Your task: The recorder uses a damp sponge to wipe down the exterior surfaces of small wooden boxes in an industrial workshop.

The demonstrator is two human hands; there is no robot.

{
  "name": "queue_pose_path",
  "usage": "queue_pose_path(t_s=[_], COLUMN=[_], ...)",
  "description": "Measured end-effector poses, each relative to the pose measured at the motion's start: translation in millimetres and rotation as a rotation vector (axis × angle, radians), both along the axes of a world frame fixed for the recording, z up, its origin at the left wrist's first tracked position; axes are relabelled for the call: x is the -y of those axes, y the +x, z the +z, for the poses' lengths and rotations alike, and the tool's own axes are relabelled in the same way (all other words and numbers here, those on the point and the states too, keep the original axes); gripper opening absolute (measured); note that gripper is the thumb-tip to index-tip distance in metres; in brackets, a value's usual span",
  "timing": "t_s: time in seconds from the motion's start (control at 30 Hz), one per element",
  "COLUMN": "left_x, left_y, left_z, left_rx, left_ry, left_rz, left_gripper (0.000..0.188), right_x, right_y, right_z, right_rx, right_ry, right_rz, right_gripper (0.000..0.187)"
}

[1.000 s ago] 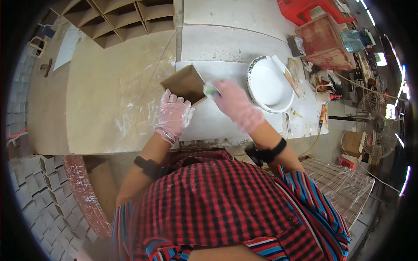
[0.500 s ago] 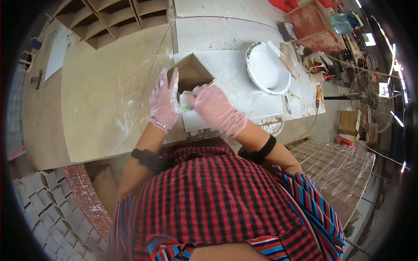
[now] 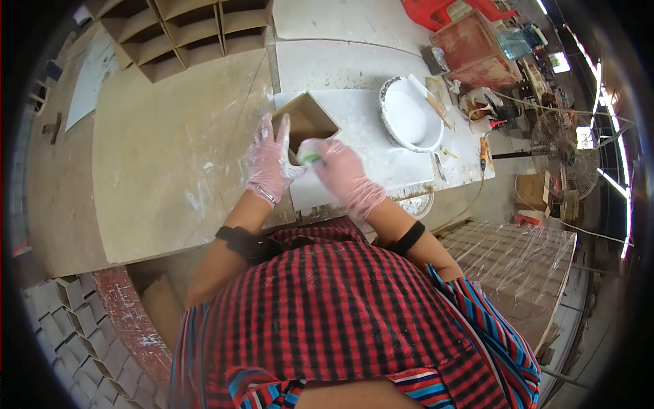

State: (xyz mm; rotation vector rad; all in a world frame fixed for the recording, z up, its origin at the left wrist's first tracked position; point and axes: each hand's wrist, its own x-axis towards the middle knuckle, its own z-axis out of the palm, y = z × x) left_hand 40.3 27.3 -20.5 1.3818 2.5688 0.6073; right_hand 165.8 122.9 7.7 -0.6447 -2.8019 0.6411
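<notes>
The left grip (image 3: 268,165), fingers apart, and the right grip (image 3: 343,174), pinched together, are being held over the desk (image 3: 170,136). On it, an open brown box (image 3: 321,116) is being touched by the left; near its closest corner, a small, blurred white-and-green thing (image 3: 310,157) is being clamped by the right.

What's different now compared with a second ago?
The right hand, in a translucent pink glove, moved left and nearer the person, bringing its blurred white-and-green wad to the near side of the open brown four-sided box. The left hand's fingers, earlier over the box's near edge, now point away from the person. The right hand's hold on the wad stayed.
</notes>
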Motion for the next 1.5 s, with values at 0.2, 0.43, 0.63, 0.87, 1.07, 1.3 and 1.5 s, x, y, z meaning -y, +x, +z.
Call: queue_pose_path(t_s=[0.2, 0.43, 0.63, 0.87, 1.07, 1.3, 1.5], left_x=[10, 11, -6, 6, 2, 10, 4], left_y=[-5, -12, -16, -2, -8, -5, -9], left_z=[-1, -16, -87, -36, -55, -34, -29], left_rx=[0.102, 0.568, 1.154, 0.497, 0.695, 0.391, 0.548], left_ry=[0.17, 0.406, 0.729, 0.49, 0.465, 0.36, 0.405], left_rz=[-0.057, -0.031, -0.155, 0.082, 0.047, 0.108, 0.037], left_gripper=[0.114, 0.122, 0.117, 0.114, 0.124, 0.123, 0.122], right_x=[-33, -15, -1, -9, -17, -20, -40], right_y=[0, -81, -86, -26, -54, -39, -106], right_z=[14, 38, 32, 45, 28, 56, 31], right_rx=[0.066, 0.026, 0.323, 0.395, 0.237, 0.456, 0.087], right_ry=[0.085, 0.052, 0.021, 0.025, 0.19, 0.297, 0.379], right_rz=[-0.209, 0.183, 0.282, 0.41, 0.493, 0.557, 0.554], right_gripper=[0.024, 0.028, 0.026, 0.026, 0.024, 0.019, 0.024])
